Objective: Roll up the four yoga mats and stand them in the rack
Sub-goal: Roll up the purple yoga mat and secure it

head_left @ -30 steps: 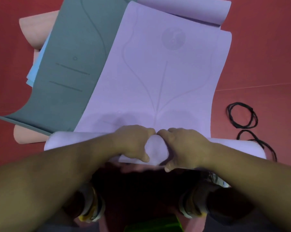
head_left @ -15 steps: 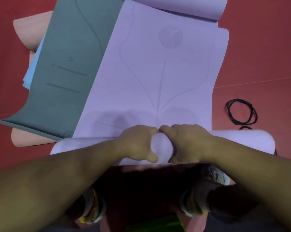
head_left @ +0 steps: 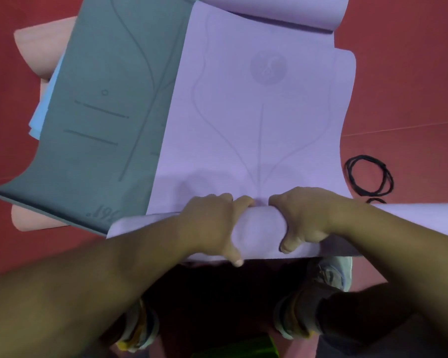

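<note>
Lilac mat [head_left: 256, 120]: on the floor [head_left: 403, 81], atop grey mat [head_left: 109, 99], near end rolled. Left hand [head_left: 212, 223] and right hand [head_left: 308, 218]: both grips clenched around the roll. Black bands [head_left: 370, 177]: beside it.

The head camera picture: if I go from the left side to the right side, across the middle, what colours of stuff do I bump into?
Red floor → pink mat → light blue mat → grey mat → purple mat → black cords.
</note>
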{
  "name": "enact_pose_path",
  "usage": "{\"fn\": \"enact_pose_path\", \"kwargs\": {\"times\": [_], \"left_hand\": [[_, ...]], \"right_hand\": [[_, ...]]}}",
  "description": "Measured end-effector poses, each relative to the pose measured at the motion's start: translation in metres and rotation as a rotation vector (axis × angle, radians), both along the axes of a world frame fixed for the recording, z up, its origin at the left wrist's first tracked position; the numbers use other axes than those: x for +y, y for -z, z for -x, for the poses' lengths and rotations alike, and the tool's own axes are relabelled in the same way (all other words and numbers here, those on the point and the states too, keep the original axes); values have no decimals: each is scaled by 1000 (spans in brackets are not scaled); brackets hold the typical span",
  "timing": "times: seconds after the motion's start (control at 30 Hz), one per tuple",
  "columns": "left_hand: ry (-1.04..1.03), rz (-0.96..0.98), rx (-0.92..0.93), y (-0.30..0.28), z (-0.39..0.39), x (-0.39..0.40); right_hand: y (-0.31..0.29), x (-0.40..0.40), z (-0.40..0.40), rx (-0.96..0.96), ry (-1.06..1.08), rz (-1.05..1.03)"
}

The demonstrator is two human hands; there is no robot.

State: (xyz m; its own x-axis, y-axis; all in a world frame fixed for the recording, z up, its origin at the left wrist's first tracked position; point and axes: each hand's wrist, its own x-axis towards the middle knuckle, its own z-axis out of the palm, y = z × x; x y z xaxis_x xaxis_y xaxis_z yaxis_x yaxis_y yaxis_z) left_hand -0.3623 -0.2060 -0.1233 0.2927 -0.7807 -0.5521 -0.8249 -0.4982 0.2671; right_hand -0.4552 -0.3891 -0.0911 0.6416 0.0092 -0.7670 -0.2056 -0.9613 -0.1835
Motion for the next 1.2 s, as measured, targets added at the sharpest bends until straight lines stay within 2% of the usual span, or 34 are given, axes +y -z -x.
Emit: {"fn": "enact_pose_path", "kwargs": {"times": [0.07, 0.2, 0.4, 0.5, 0.57, 0.67, 0.73, 0.83, 0.93, 1.0, 1.13, 1.2], "left_hand": [[25, 20, -51, 6, 5, 10], [-28, 53, 44, 18, 8, 21], [38, -77, 193, 15, -20, 14], [48, -113, 240, 14, -24, 13], [53, -59, 152, 8, -17, 10], [144, 24, -121, 4, 6, 9], [126, 52, -178, 10, 18, 12], [21, 24, -92, 15, 13, 16], [-61, -51, 65, 9, 4, 8], [-136, -47, 184, 6, -1, 1], [-236, -84, 441, 11, 0, -6], [-184, -40, 366, 12, 5, -7]], "right_hand": [[5, 2, 2, 33, 39, -47], [14, 13, 8, 26, 72, -87], [19, 29, 20, -132, -73, -6], [27, 32, 23, -133, -25, -26], [30, 26, 22, -105, 43, -80], [26, 14, 19, -49, 162, -213], [25, 13, 22, -30, 166, -236], [26, 25, 30, -127, 68, -125], [28, 36, 32, -229, -68, 28], [23, 32, 27, -244, -73, 81], [7, 17, 20, -157, -74, 23], [8, 9, 20, -75, -5, -63]]}}
